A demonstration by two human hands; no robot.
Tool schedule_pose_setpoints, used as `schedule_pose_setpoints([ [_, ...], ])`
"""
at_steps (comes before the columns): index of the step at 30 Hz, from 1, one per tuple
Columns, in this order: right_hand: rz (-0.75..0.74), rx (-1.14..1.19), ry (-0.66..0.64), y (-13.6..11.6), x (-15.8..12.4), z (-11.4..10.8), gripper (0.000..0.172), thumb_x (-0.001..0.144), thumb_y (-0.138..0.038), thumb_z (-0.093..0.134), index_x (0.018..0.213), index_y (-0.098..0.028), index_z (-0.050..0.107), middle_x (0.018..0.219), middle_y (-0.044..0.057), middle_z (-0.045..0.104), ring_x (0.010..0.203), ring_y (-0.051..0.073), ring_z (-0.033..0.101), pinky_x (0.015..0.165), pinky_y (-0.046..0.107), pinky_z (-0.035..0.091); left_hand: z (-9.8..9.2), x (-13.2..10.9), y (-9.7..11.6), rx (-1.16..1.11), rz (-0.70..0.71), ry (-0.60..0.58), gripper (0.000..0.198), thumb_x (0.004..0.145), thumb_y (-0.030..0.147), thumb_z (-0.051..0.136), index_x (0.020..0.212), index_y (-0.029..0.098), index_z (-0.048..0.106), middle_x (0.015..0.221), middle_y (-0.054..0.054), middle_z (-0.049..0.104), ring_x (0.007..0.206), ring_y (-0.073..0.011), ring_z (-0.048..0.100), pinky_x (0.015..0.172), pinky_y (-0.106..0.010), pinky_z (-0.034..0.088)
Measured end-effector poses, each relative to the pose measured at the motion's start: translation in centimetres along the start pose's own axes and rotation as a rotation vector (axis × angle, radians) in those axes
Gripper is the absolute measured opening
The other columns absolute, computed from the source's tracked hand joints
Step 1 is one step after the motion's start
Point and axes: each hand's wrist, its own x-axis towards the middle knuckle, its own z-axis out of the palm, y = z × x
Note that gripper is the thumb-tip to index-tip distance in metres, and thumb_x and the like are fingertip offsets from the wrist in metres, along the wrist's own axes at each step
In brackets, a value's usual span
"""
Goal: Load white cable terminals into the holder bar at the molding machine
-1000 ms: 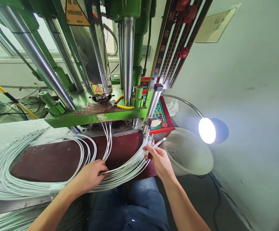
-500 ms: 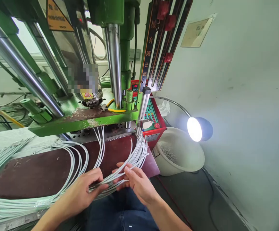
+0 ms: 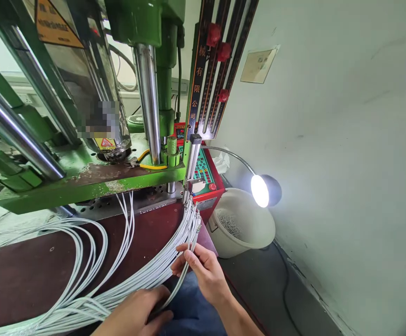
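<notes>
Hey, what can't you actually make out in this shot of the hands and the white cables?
- Left hand: head view, wrist cut off by the bottom edge; its fingertips curl under the cables.
- Cables: far ends run off the left edge.
- Patch on the green press: blurred out.
- Bucket contents: too small to identify.
- Right hand: the cable tip it pinches is too thin to read.

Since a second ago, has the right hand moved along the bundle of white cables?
Yes. The right hand has drawn back from the cable ends near the cream plastic bucket toward the person's lap, nearer the left hand.
</notes>
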Motion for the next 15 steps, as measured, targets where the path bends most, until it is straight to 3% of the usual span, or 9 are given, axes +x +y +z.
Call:
schedule_pose_setpoints([
  [3, -0.020, -0.021, 0.000, -0.3, -0.2, -0.2, 0.041, 0.087, -0.054, 0.065, 0.103, -0.016, 0.067, 0.078, 0.006, 0.074, 0.068, 0.018, 0.067, 0.068, 0.032, 0.054, 0.5, 1.2, 1.0, -0.073, -0.055, -0.043, 0.025, 0.088, 0.040, 0.048, 0.070, 0.022, 0.052, 0.066, 0.003, 0.055, 0.063, -0.0162, 0.049, 0.059, -0.025, 0.038],
  [8, -0.036, -0.029, 0.045, -0.8, -0.1, -0.6, 0.040, 0.080, -0.051, 0.073, 0.102, -0.018, 0.065, 0.079, 0.005, 0.073, 0.068, 0.018, 0.066, 0.067, 0.032, 0.053, 0.4, 1.8, 0.8, -0.187, -0.062, -0.029, 0.031, 0.089, 0.041, 0.045, 0.064, 0.022, 0.043, 0.063, 0.005, 0.040, 0.062, -0.0138, 0.039, 0.058, -0.025, 0.034],
  [11, -0.035, -0.055, 0.052, -1.1, -0.4, -1.1, 0.035, 0.081, -0.051, 0.072, 0.093, -0.019, 0.064, 0.073, 0.003, 0.071, 0.064, 0.018, 0.064, 0.066, 0.032, 0.051, 0.2, 1.5, 1.0, -0.104, -0.072, -0.042, 0.030, 0.089, 0.038, 0.047, 0.064, 0.021, 0.047, 0.063, 0.003, 0.051, 0.063, -0.0151, 0.046, 0.059, -0.025, 0.035],
  [15, -0.040, -0.236, 0.028, -1.2, -1.1, -3.5, 0.025, 0.085, -0.043, 0.070, 0.079, -0.018, 0.068, 0.075, 0.006, 0.069, 0.070, 0.019, 0.061, 0.067, 0.030, 0.049, 0.3, 0.2, 0.6, 0.122, -0.055, -0.007, 0.015, 0.088, 0.025, 0.051, 0.080, 0.022, 0.062, 0.080, -0.002, 0.071, 0.073, -0.0201, 0.061, 0.063, -0.028, 0.038],
])
